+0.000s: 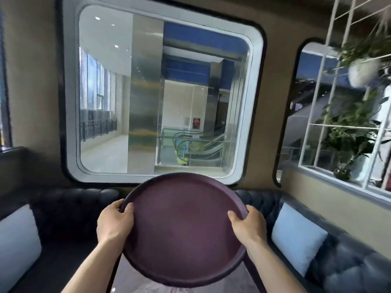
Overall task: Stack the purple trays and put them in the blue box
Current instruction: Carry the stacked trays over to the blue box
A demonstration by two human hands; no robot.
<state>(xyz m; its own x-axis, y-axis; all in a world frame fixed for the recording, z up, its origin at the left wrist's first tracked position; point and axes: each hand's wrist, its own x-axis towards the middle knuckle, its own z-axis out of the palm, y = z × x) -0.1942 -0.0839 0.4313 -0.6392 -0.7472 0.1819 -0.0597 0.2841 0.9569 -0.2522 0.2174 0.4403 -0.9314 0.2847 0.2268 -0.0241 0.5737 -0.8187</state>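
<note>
Hands (pixel 115 224) gripping purple tray (pixel 184 229), sofa (pixel 349 269), window (pixel 163 94) beyond

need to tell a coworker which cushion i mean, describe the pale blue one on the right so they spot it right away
Start at the big rounded window, then follow the dark tufted sofa along the right wall. The pale blue cushion leans on its backrest, beside the right hand; the left-side cushion looks whiter.

Round purple tray (pixel 182 227) held up in mid-air, tilted with its far rim raised, inside face toward the camera. Left hand (pixel 115 224) clamped on the left rim, thumb over the edge; right hand (pixel 246 226) likewise on the right rim. Behind: rounded window (pixel 163 92), dark tufted sofa (pixel 69 210), pale cushions (pixel 296 236) left and right, potted plants (pixel 353 132) far right.
</note>
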